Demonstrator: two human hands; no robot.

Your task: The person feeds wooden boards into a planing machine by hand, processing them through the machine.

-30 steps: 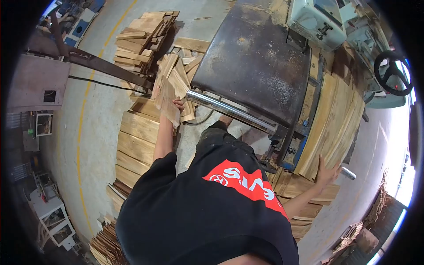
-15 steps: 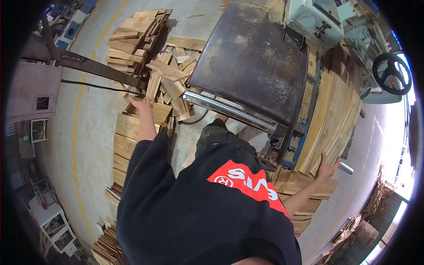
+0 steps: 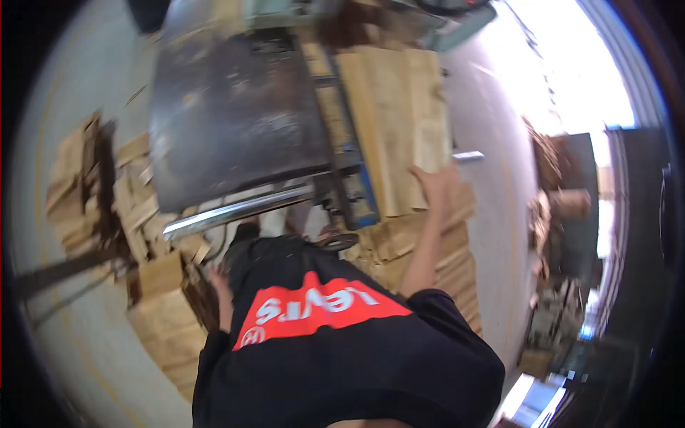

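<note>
Pulls left hand [image 3: 218, 280] back from offcuts [image 3: 139, 214], grip too blurred to tell; presses right hand [image 3: 437, 187], spread flat, against leaning boards [image 3: 396, 107] running lengthwise ahead of it.

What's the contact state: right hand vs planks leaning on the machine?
Touching. Head view: right hand lies flat on lower end of the leaning planks, no gap.

One arm out, one down.
The right hand [image 3: 437, 187] reaches far ahead, fingers open. The left hand [image 3: 217, 280] hangs low by the body, too blurry to read.
</note>
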